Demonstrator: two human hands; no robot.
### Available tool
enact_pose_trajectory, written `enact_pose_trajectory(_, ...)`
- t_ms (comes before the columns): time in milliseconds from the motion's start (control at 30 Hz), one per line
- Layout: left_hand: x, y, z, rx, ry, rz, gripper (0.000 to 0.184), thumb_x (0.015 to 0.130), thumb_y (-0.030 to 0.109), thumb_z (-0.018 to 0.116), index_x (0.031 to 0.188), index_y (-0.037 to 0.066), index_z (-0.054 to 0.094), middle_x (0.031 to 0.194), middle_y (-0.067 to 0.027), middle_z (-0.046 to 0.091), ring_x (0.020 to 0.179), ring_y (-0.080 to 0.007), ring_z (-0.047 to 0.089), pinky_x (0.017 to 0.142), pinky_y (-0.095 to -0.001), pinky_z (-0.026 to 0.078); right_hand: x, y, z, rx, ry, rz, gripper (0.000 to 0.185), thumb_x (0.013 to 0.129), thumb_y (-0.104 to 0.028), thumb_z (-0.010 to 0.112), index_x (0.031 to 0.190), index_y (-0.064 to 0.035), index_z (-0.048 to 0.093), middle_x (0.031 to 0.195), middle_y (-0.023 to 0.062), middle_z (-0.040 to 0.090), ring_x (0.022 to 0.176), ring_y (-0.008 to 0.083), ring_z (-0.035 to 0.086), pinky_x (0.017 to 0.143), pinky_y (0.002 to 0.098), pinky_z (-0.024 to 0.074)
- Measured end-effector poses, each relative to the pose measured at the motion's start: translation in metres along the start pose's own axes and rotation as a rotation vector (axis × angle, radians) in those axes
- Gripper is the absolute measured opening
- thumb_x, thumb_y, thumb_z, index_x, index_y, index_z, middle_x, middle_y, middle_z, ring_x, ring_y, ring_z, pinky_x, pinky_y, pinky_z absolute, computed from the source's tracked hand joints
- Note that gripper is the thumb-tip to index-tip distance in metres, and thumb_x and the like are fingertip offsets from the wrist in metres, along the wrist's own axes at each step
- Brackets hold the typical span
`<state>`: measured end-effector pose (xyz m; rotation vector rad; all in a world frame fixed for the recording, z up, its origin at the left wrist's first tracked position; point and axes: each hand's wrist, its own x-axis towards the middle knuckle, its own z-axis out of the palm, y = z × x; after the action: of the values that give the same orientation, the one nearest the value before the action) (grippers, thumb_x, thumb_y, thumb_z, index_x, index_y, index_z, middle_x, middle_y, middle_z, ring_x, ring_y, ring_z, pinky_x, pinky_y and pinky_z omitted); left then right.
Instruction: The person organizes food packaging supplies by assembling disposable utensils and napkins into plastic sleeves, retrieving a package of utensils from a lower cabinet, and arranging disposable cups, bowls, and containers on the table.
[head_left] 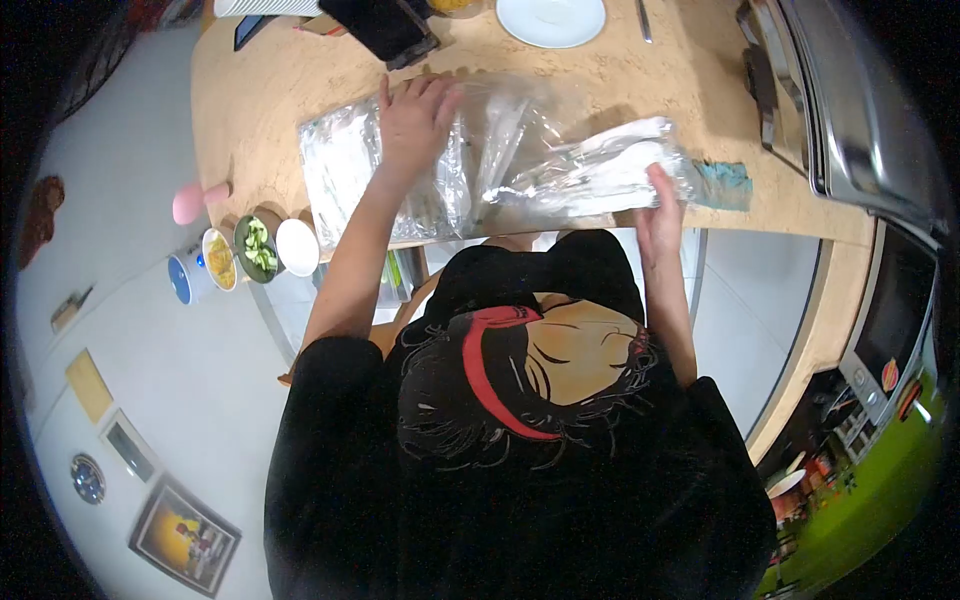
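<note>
My left hand [418, 122] lies flat with its fingers spread on a large clear plastic package [340, 165], which reaches the table's front edge. At the right, a clear bag of white plastic utensils [600, 170] lies beside it, their crinkled plastic overlapping in the middle. My right hand [660, 225] holds the right end of that bag near the table edge, thumb on top and the other fingers mostly hidden. A teal strip [724, 186] lies just past this end.
A black device [385, 30], a white plate [552, 18] and a metal utensil [644, 20] lie at the back. Several small bowls, one with green pieces [257, 248], line the left edge near a pink object [190, 203]. A metallic appliance [870, 110] stands right.
</note>
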<state>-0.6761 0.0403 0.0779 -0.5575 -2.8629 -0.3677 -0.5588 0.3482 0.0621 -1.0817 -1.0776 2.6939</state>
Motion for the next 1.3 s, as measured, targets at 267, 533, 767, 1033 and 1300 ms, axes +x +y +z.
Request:
enact_pose_trajectory(267, 0.019, 0.052, -0.058, -0.394, 0.038, 0.24, 0.059, 0.077, 0.036, 0.067, 0.127, 0.012, 0.049, 0.135, -0.0099, 0.041, 0.127, -0.0303, 0.036, 0.108, -0.0528, 0.017, -0.062, -0.054, -0.017, 0.047, 0.032, -0.311, 0.045, 0.083, -0.009, 0.062, 0.123, 0.0009, 0.046, 0.112, 0.0117, 0.057, 0.105, 0.0207, 0.055, 0.094, 0.0343, 0.0433)
enact_pose_trajectory(533, 0.056, 0.172, -0.118, -0.511, 0.093, 0.6, 0.115, 0.048, 0.047, 0.082, 0.138, 0.005, 0.026, 0.119, -0.0195, 0.052, 0.117, -0.0384, 0.043, 0.1, -0.0415, 0.034, -0.122, -0.132, 0.073, -0.279, -0.2, -0.821, 0.06, 0.078, -0.01, 0.063, 0.131, 0.0014, 0.037, 0.119, 0.0149, 0.053, 0.111, 0.0254, 0.052, 0.097, 0.0368, 0.041)
enact_pose_trajectory(767, 0.142, 0.123, -0.168, -0.656, 0.139, 0.247, 0.076, 0.056, 0.034, 0.075, 0.115, 0.0, 0.043, 0.093, -0.0239, 0.061, 0.088, -0.0395, 0.06, 0.077, -0.0434, 0.048, -0.083, -0.197, 0.241, -0.368, -0.555, -0.697, 0.04, 0.081, -0.01, 0.065, 0.116, 0.0042, 0.052, 0.11, 0.0115, 0.059, 0.102, 0.0197, 0.057, 0.091, 0.0339, 0.0447)
enact_pose_trajectory(1033, 0.356, 0.009, -0.187, -0.339, 0.027, 0.244, 0.108, 0.049, 0.057, 0.077, 0.131, 0.0, 0.035, 0.107, -0.0241, 0.059, 0.1, -0.0351, 0.058, 0.086, -0.0395, 0.046, 0.111, -0.247, 0.423, -0.225, -0.886, -0.77, 0.042, 0.077, -0.008, 0.071, 0.113, 0.0017, 0.053, 0.109, 0.0105, 0.06, 0.097, 0.0183, 0.06, 0.083, 0.032, 0.0497)
enact_pose_trajectory(1300, 0.484, -0.096, -0.127, 0.286, -0.26, 0.0, 0.116, 0.033, 0.073, 0.074, 0.127, 0.011, 0.05, 0.118, -0.0164, 0.056, 0.107, -0.0281, 0.057, 0.089, -0.0385, 0.044, 0.297, -0.173, 0.514, 0.127, -0.822, -0.373, 0.045, 0.075, -0.007, 0.072, 0.115, -0.0014, 0.052, 0.103, 0.0082, 0.061, 0.092, 0.0186, 0.06, 0.077, 0.0314, 0.0502)
